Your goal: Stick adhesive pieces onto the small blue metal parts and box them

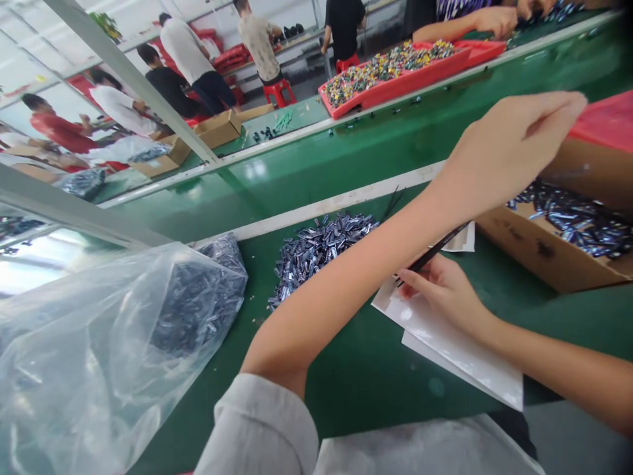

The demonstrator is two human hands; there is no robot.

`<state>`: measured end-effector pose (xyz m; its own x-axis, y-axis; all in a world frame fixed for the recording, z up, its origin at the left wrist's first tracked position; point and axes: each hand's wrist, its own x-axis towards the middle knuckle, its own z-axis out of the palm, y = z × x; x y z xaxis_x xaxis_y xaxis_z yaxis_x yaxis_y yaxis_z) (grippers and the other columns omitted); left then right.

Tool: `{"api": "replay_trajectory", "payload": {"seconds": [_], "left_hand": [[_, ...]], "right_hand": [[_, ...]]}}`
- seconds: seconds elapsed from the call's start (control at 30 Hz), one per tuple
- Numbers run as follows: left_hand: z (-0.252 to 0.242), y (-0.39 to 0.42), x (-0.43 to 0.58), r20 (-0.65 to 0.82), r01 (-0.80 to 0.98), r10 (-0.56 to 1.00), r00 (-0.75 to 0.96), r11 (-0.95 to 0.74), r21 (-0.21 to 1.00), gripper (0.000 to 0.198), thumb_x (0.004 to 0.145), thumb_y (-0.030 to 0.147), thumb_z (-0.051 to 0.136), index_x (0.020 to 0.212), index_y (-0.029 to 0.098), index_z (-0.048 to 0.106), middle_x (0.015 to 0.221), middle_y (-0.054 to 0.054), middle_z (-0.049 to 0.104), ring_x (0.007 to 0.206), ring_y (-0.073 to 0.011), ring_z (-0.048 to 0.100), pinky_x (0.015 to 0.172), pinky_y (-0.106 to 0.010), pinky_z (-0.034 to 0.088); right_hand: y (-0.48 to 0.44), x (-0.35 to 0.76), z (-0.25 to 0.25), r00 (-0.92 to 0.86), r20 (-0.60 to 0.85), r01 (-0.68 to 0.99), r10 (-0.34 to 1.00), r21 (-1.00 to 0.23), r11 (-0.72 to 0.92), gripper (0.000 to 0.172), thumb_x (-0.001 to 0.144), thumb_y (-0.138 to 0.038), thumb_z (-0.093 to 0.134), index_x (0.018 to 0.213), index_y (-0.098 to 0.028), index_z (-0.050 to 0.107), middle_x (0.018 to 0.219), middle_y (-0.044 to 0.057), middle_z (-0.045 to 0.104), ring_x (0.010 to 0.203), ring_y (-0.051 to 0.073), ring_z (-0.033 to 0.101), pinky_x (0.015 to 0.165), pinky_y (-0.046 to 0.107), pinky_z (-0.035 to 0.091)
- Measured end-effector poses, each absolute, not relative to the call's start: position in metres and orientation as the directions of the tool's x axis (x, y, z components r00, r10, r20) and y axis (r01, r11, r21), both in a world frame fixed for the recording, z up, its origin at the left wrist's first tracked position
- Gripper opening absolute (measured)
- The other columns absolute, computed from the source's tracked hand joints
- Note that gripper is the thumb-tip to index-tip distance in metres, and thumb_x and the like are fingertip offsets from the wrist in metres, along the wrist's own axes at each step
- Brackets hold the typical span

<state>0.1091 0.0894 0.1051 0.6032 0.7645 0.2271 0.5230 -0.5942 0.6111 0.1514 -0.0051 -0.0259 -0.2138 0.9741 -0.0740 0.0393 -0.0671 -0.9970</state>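
My left arm reaches across from the lower left. My left hand (514,145) is closed, high at the right beside the cardboard box; its fingertips are turned away, so anything in them is hidden. Below that forearm, my right hand (442,290) pinches a slim black strip (430,256) over white glossy sheets (465,349) on the green bench. Behind my left forearm lies a heap of small dark-blue shiny pieces (316,247), partly covered by the arm. Some thin black strands (393,203) stick out by the heap.
A clear plastic bag (99,349) of similar pieces fills the left. The cardboard box (539,254) at right holds more shiny pieces. Beyond a white ledge (316,208) runs a green belt (277,175). A red tray (390,86) of colourful bits and several people are farther back.
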Motion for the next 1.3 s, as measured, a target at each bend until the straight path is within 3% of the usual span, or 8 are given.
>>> {"api": "replay_trajectory", "payload": {"seconds": [0.1, 0.2, 0.3, 0.43, 0.7, 1.0, 1.3], "left_hand": [[0.095, 0.077, 0.082, 0.479, 0.375, 0.698, 0.533, -0.702, 0.606, 0.067, 0.087, 0.029, 0.003, 0.116, 0.005, 0.059, 0.114, 0.007, 0.062, 0.115, -0.0023, 0.051, 0.092, -0.012, 0.033], [0.068, 0.046, 0.031, 0.374, 0.469, 0.778, 0.505, -0.611, 0.637, 0.028, 0.089, 0.016, 0.041, 0.101, 0.01, 0.066, 0.103, 0.0, 0.069, 0.098, -0.0092, 0.063, 0.086, -0.017, 0.047], [0.039, 0.01, -0.009, 0.256, 0.611, 0.827, 0.5, -0.547, 0.573, 0.015, 0.083, 0.011, 0.054, 0.088, 0.012, 0.068, 0.088, -0.005, 0.069, 0.083, -0.0146, 0.064, 0.076, -0.026, 0.052], [0.01, -0.026, -0.034, 0.155, 0.682, 0.814, 0.56, -0.559, 0.472, 0.015, 0.085, 0.011, 0.053, 0.084, 0.013, 0.068, 0.091, -0.005, 0.068, 0.085, -0.0166, 0.062, 0.077, -0.03, 0.052], [-0.005, -0.044, -0.038, 0.106, 0.728, 0.814, 0.571, -0.562, 0.392, 0.021, 0.087, 0.011, 0.05, 0.097, 0.017, 0.067, 0.104, -0.004, 0.065, 0.097, -0.0185, 0.058, 0.088, -0.036, 0.049], [0.001, -0.035, -0.042, 0.103, 0.732, 0.831, 0.547, -0.535, 0.423, 0.017, 0.087, 0.013, 0.051, 0.091, 0.016, 0.067, 0.098, -0.003, 0.067, 0.092, -0.0163, 0.059, 0.086, -0.032, 0.047], [0.01, 0.011, -0.055, 0.019, 0.924, 0.93, 0.367, -0.367, 0.111, 0.02, 0.09, 0.017, 0.046, 0.096, 0.013, 0.064, 0.096, -0.009, 0.063, 0.092, -0.0231, 0.054, 0.083, -0.039, 0.043]], "right_hand": [[-0.005, 0.152, -0.025, -0.239, -0.084, 0.084, 0.967, -0.994, -0.066, 0.018, 0.082, -0.032, 0.063, 0.078, -0.02, 0.052, 0.058, 0.0, 0.065, 0.049, 0.014, 0.061, 0.05, 0.026, 0.049], [-0.004, 0.152, -0.024, -0.269, -0.076, 0.131, 0.96, -0.99, -0.041, 0.015, 0.083, -0.029, 0.06, 0.077, -0.02, 0.051, 0.055, -0.001, 0.064, 0.047, 0.014, 0.06, 0.049, 0.026, 0.048], [-0.003, 0.151, -0.023, -0.297, -0.067, 0.172, 0.953, -0.985, -0.016, 0.013, 0.084, -0.029, 0.059, 0.078, -0.02, 0.052, 0.054, -0.002, 0.062, 0.047, 0.014, 0.059, 0.049, 0.027, 0.047], [-0.003, 0.149, -0.023, -0.296, -0.072, 0.3, 0.953, -0.954, 0.021, 0.014, 0.084, -0.027, 0.059, 0.074, -0.021, 0.052, 0.053, -0.004, 0.059, 0.047, 0.014, 0.058, 0.05, 0.027, 0.044], [-0.004, 0.148, -0.024, -0.292, -0.034, 0.447, 0.956, -0.889, 0.104, 0.012, 0.084, -0.026, 0.059, 0.074, -0.02, 0.055, 0.055, -0.003, 0.059, 0.052, 0.015, 0.056, 0.052, 0.028, 0.04], [-0.004, 0.148, -0.022, -0.29, -0.089, 0.301, 0.953, -0.954, 0.002, 0.017, 0.083, -0.03, 0.061, 0.071, -0.02, 0.053, 0.051, -0.004, 0.055, 0.044, 0.012, 0.051, 0.046, 0.026, 0.039], [-0.005, 0.149, -0.022, -0.292, -0.089, 0.218, 0.952, -0.976, -0.024, 0.019, 0.082, -0.033, 0.062, 0.071, -0.021, 0.052, 0.052, -0.004, 0.054, 0.044, 0.013, 0.052, 0.044, 0.027, 0.04]]}}
